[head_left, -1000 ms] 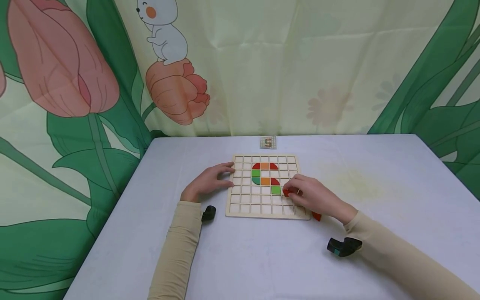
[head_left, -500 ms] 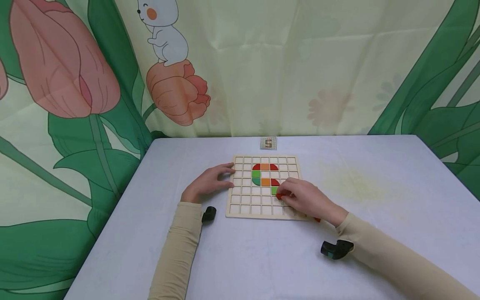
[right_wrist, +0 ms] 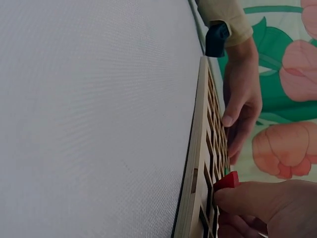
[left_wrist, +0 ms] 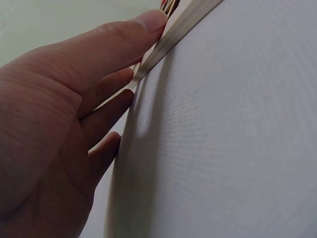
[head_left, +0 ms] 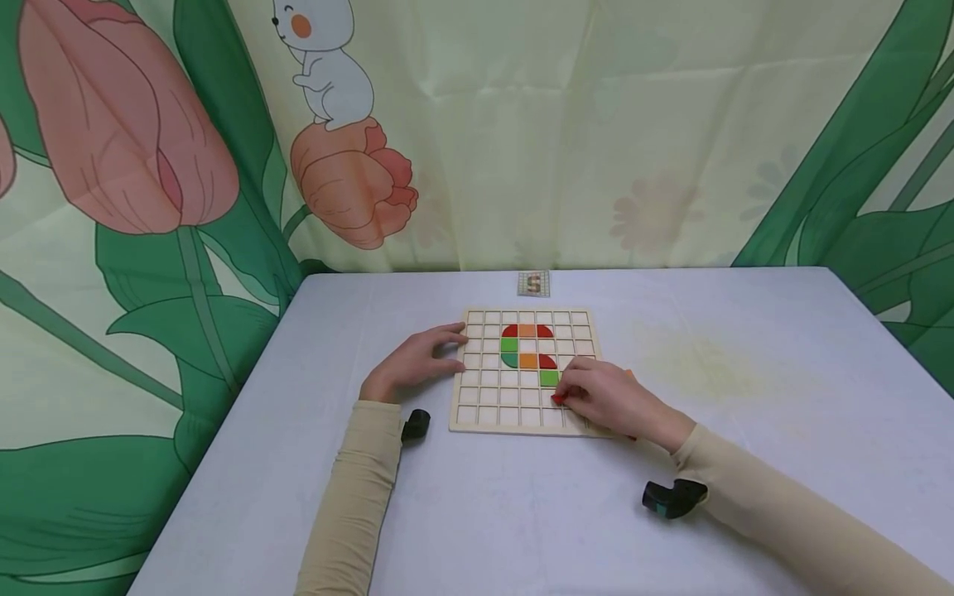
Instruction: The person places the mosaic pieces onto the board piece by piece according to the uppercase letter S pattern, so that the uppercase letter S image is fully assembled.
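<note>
A wooden grid board (head_left: 477,412) lies on the table, with red, orange and green tiles set in its cells in a curving shape. My right hand (head_left: 614,399) pinches a small red tile (right_wrist: 228,182) between thumb and fingers, over a cell just below the light green square tile (head_left: 548,378). Along the board's left edge rests my left hand (head_left: 412,362), fingers spread and thumb tip at the rim. In the left wrist view, the thumb (left_wrist: 124,42) lies over the board's wooden edge (left_wrist: 173,37) and the fingers sit beside it.
A small card (head_left: 533,284) with a printed grid pattern lies behind the board. Beside the right hand, an orange bit (head_left: 629,374) and a red bit (head_left: 633,437) peek out, mostly hidden. A printed curtain (head_left: 522,165) hangs behind the white table (head_left: 522,513).
My right hand has carried the red tile left and toward me, from right of the light green square to below it. The left hand stays at the board's edge.
</note>
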`<move>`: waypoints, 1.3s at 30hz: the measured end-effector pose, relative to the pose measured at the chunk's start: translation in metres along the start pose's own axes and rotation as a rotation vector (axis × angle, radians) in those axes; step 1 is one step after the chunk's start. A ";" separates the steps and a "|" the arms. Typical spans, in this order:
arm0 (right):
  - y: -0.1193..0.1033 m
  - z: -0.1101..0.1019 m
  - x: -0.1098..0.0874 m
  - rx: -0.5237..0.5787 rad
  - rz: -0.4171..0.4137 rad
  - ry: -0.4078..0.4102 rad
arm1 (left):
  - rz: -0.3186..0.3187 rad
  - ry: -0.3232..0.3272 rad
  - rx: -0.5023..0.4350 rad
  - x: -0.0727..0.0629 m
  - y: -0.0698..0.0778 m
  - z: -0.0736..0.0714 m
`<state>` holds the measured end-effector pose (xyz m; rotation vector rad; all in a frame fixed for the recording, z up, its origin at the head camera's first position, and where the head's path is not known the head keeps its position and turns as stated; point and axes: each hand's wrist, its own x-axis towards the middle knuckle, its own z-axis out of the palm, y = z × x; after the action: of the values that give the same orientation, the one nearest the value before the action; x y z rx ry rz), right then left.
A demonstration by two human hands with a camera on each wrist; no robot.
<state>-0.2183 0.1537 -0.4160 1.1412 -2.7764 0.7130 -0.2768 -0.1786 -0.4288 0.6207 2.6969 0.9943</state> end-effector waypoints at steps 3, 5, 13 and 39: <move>0.001 -0.001 -0.001 0.014 -0.013 -0.018 | 0.003 0.000 -0.002 0.000 0.000 -0.001; 0.002 -0.002 -0.001 0.017 -0.017 -0.025 | 0.003 0.000 -0.003 0.000 0.000 0.000; -0.001 0.001 0.001 0.016 0.012 -0.013 | -0.002 -0.001 -0.007 0.000 0.000 -0.001; -0.008 0.009 0.008 0.012 0.014 0.011 | -0.006 0.004 -0.003 -0.001 0.000 0.001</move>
<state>-0.2174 0.1396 -0.4188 1.1171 -2.7772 0.7356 -0.2759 -0.1784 -0.4302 0.6097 2.6986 0.9989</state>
